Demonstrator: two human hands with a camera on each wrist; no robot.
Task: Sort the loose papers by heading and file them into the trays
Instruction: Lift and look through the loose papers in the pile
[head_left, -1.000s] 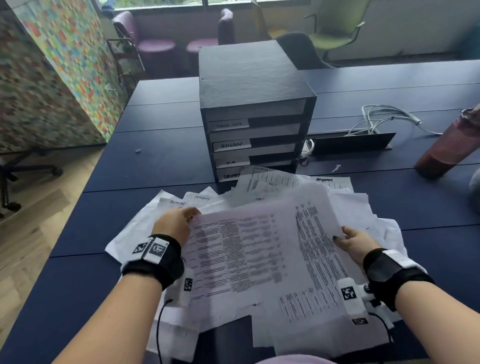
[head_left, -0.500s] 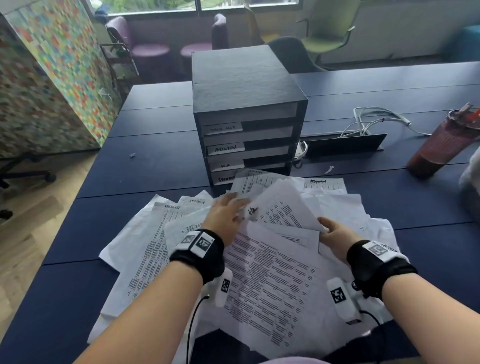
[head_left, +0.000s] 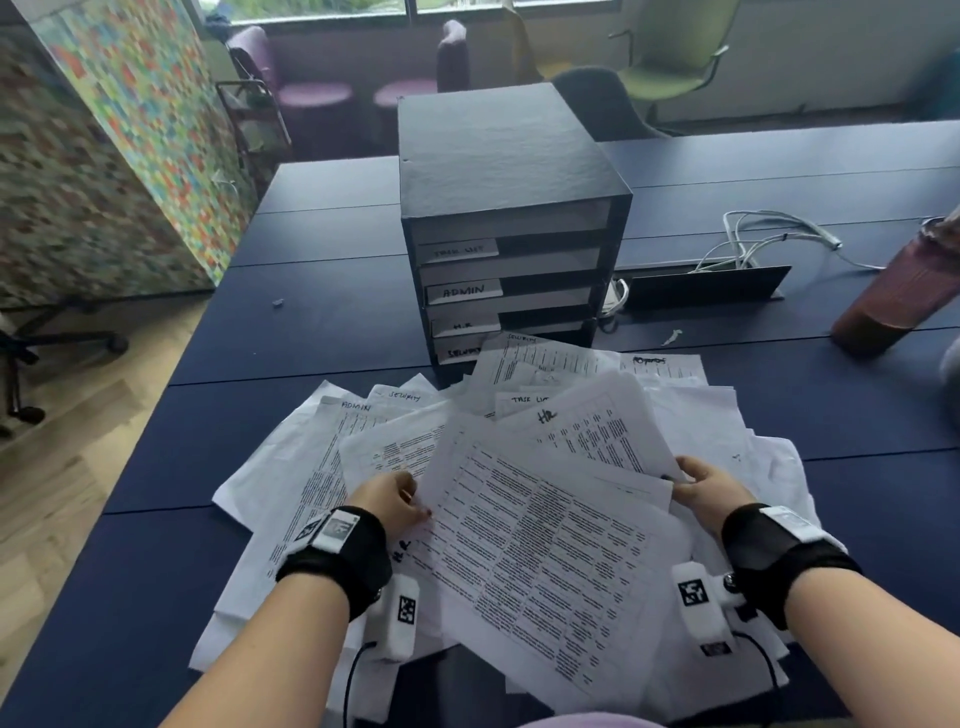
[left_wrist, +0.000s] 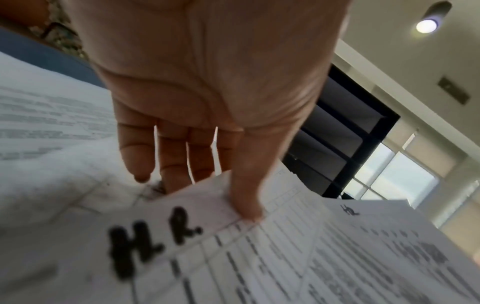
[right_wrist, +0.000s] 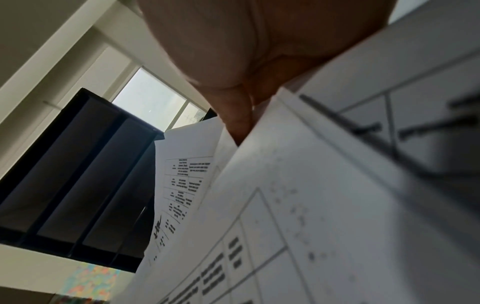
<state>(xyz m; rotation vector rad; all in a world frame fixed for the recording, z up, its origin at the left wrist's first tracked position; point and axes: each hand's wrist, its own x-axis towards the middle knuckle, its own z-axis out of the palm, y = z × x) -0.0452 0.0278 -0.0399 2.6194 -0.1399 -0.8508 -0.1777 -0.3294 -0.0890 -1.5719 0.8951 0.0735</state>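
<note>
Left hand pinches the near-left corner of a white printed sheet headed "H.R.", thumb on top, fingers beneath. Right hand grips the same sheet's right edge together with a second white sheet marked "HR", thumb on top; its fingers are hidden. Under and around both hands lies the loose spread of white papers on the dark blue table. Beyond the hands, touching the pile's far edge, stands the black four-drawer tray unit, labels reading ADMIN, H.R., others blurred.
</note>
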